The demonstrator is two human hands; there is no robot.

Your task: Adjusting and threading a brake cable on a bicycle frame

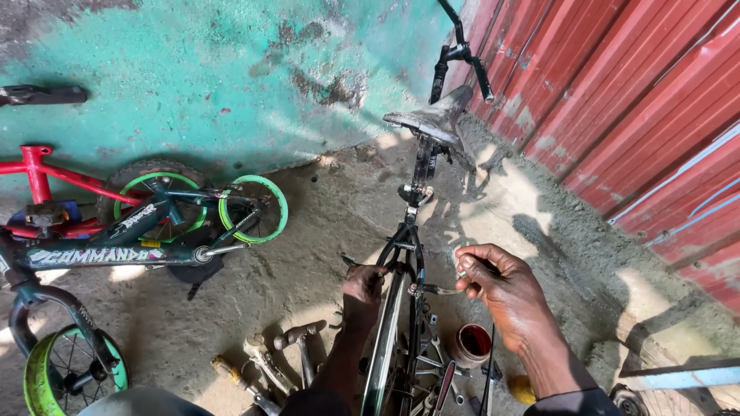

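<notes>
While the black bicycle (407, 254) stands upright before the red corrugated wall (640, 100), its rear wheel (384, 347) sits in the frame; how tightly it is fastened cannot be told. A small green-wheeled bike (146, 231) lies nearby. The left hand (362, 285) is closed around the rim, the right hand (501, 289) pinches a thin cable (487, 370), and wrenches (266, 362) lie scattered below.

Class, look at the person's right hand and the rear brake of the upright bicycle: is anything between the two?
Nothing visible does. The right hand hangs just to the right of the brake arm at the rear wheel, with open air between. The left hand rests on the tyre's far side, out of that path.
</notes>
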